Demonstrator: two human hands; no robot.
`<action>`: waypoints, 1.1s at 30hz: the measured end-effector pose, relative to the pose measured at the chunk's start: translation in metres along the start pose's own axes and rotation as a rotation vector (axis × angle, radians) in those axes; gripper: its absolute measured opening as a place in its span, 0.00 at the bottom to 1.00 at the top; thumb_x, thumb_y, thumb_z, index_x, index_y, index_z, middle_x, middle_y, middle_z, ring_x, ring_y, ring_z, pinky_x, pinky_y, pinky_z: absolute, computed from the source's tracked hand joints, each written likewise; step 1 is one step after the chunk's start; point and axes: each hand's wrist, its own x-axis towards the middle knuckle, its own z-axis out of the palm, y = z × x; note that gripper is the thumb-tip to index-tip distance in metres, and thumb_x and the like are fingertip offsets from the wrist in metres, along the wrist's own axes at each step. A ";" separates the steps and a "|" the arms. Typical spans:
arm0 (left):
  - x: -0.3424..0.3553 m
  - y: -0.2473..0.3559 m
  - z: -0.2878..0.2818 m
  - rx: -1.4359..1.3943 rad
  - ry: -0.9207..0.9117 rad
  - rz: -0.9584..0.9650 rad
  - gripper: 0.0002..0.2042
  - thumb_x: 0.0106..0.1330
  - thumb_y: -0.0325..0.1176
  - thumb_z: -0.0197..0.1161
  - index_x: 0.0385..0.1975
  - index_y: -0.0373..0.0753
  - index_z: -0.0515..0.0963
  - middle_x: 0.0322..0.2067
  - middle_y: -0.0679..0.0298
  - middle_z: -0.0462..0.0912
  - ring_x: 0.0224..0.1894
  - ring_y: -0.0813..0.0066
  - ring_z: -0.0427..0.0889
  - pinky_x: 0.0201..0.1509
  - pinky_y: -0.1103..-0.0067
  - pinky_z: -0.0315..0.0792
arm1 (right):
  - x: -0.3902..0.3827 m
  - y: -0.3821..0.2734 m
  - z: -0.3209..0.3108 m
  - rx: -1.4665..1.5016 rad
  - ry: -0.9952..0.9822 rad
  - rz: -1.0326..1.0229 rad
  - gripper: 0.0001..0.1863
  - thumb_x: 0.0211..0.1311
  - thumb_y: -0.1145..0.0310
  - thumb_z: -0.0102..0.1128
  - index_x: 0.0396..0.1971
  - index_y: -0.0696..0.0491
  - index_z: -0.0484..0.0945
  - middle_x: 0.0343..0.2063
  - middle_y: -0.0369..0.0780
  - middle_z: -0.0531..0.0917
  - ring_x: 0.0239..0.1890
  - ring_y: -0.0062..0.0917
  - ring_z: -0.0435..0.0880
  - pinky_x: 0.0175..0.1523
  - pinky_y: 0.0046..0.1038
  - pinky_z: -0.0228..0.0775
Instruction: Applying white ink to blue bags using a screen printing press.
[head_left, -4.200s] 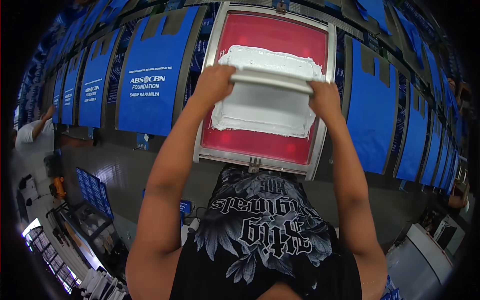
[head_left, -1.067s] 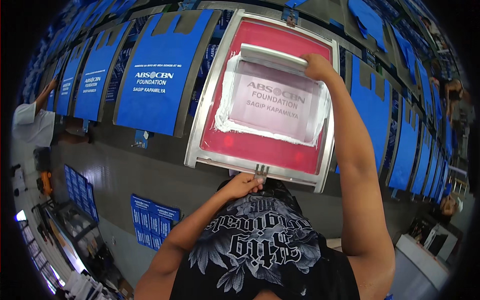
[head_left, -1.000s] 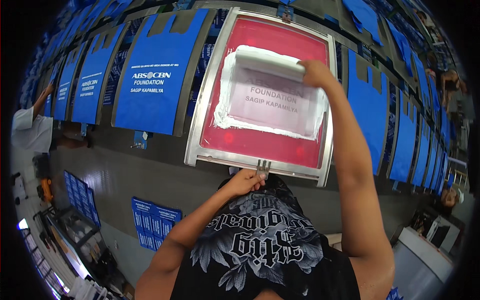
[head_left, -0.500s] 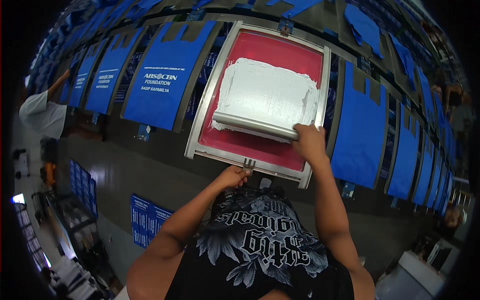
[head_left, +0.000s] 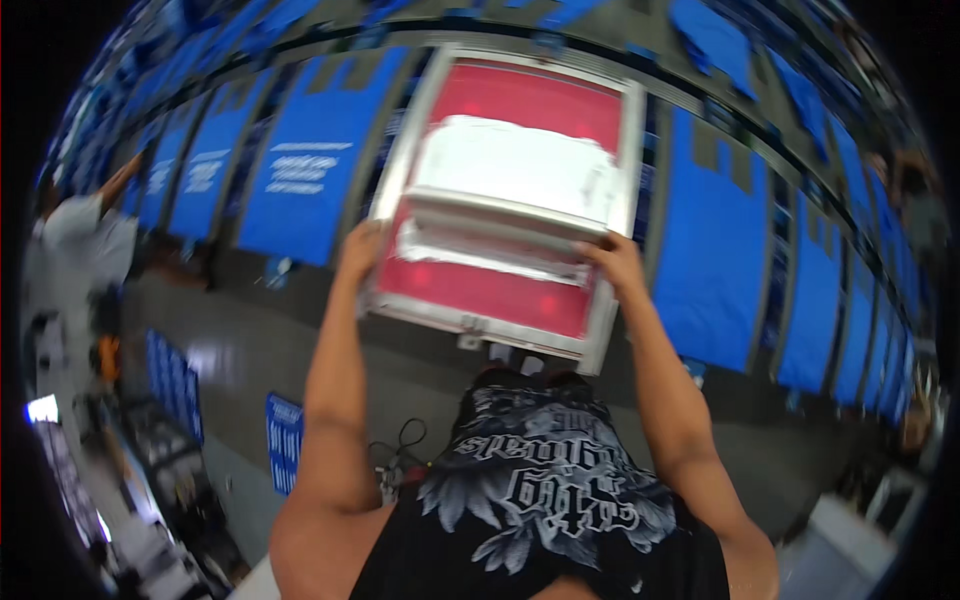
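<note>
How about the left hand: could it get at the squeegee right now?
Probably yes: the left hand is at the frame's left edge, near the squeegee's left end, with seemingly only that edge between them.

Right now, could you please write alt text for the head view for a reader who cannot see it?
A person's left hand is at the left edge of a metal-framed red screen, the right hand at its right edge by the end of a pale bar across white paste. Flat blue bags lie on both sides; the picture is blurred.
</note>
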 end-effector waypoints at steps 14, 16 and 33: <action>-0.142 0.218 0.252 -0.287 -0.179 -0.018 0.22 0.70 0.44 0.50 0.54 0.32 0.70 0.46 0.50 0.79 0.49 0.68 0.76 0.52 0.78 0.68 | -0.125 0.061 -0.324 0.126 0.282 -0.046 0.14 0.41 0.75 0.67 0.33 0.59 0.81 0.27 0.36 0.80 0.32 0.19 0.77 0.39 0.22 0.68; -0.155 0.231 0.278 -0.292 -0.149 -0.011 0.23 0.69 0.44 0.50 0.54 0.32 0.70 0.46 0.50 0.79 0.49 0.68 0.76 0.52 0.78 0.68 | -0.129 0.072 -0.357 0.133 0.280 -0.031 0.14 0.41 0.74 0.67 0.33 0.59 0.81 0.27 0.36 0.80 0.32 0.19 0.77 0.39 0.22 0.68; -0.143 0.226 0.340 -0.384 -0.116 -0.188 0.24 0.69 0.48 0.51 0.54 0.33 0.71 0.49 0.57 0.77 0.51 0.74 0.73 0.55 0.79 0.65 | -0.081 0.101 -0.415 -0.011 0.156 0.039 0.20 0.44 0.71 0.71 0.39 0.59 0.79 0.33 0.39 0.82 0.38 0.21 0.77 0.46 0.22 0.64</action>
